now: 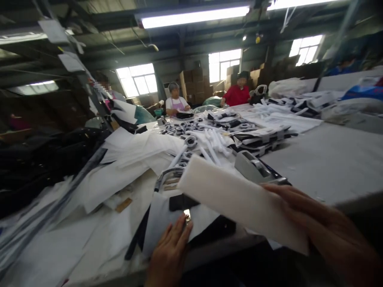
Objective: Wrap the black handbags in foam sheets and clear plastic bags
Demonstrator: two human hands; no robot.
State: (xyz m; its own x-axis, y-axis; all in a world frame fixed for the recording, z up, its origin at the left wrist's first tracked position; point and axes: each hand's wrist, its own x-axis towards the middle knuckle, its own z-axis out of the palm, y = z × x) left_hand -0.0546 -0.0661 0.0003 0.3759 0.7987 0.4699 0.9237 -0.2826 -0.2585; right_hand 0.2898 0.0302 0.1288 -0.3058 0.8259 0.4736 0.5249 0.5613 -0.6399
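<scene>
My right hand [324, 223] is closed on one end of a white foam strip [236, 195], which is held tilted above the table. My left hand [170, 249] lies flat with outstretched fingers on a dark handbag [217, 231]. Its fingertips are at a shiny metal clasp [187, 215] on a black flap [181, 202]. White sheet [155, 223] covers much of the bag's front, and a wrapped handle [163, 175] shows at its far end. The foam strip hides part of the bag. Behind the strip stands a grey tape dispenser [251, 165].
White foam sheets [128, 151] are piled to the left. Wrapped handles [214, 143] and stacked bags [263, 139] spread across the table beyond. Two co-workers sit at the far side, one in a red top [237, 95]; another person stands at the left. Cardboard boxes [194, 85] are behind them.
</scene>
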